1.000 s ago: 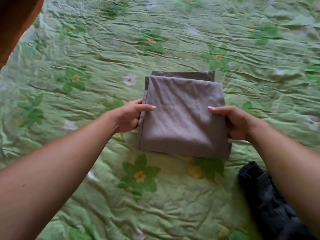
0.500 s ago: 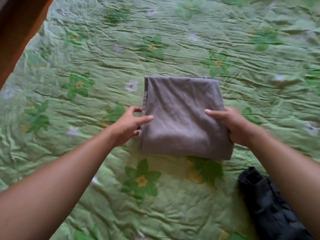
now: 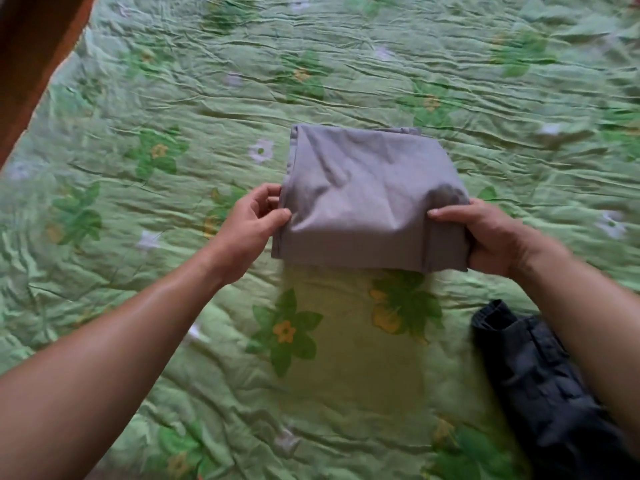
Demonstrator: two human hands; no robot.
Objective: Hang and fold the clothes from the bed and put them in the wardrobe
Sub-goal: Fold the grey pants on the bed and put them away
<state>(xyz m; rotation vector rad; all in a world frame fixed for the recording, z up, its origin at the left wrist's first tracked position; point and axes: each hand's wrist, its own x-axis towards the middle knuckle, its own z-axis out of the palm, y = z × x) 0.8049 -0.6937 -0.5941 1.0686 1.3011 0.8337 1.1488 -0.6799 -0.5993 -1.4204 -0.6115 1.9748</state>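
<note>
A wrinkled green bedspread [image 3: 207,358] printed with green and yellow flowers fills nearly the whole view. Over its middle, both hands hold a folded grey cloth [image 3: 367,199] between them.

The left hand [image 3: 247,230] pinches the cloth's left edge, with the thumb lying on the top face and the fingers curled in at the edge beside it. The right hand [image 3: 485,233] grips the near right corner, with the thumb pressed flat on top. Its fingers go beneath the fold and are hidden.

The cloth is a thick, roughly square bundle stretched from one hand to the other. Its near edge hangs free between the wrists and its far edge lies farther up the bed. A dull shadow falls on the bedspread just below the near edge, so that edge is off the surface. Whether the far edge touches the bed cannot be told.

To the right and nearer the person, partly under the right forearm, a dark garment [image 3: 540,382] lies crumpled on the bedspread, apart from the grey cloth. A strip of brown wood [image 3: 31,46] crosses the top left corner.
</note>
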